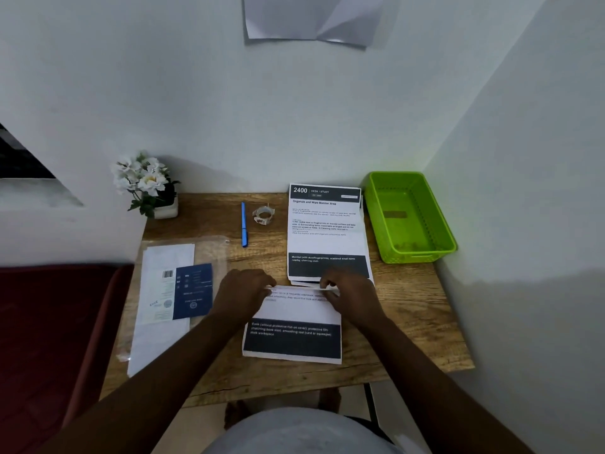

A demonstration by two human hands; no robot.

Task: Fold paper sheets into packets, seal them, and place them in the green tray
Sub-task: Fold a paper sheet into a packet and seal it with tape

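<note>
A printed paper sheet (294, 326) lies on the wooden desk (409, 309) in front of me, its far edge folded over toward me. My left hand (244, 294) pinches the left end of that folded edge, and my right hand (348, 291) pinches the right end. Behind it lies a stack of printed sheets (327, 231) headed "2400". The green tray (407, 217) stands at the back right corner, holding no packets. A roll of clear tape (263, 215) sits at the back middle of the desk.
A blue pen (244, 224) lies left of the tape. A clear plastic sleeve with white and dark blue papers (173, 296) covers the desk's left side. A pot of white flowers (149, 185) stands at the back left. Walls close in behind and to the right.
</note>
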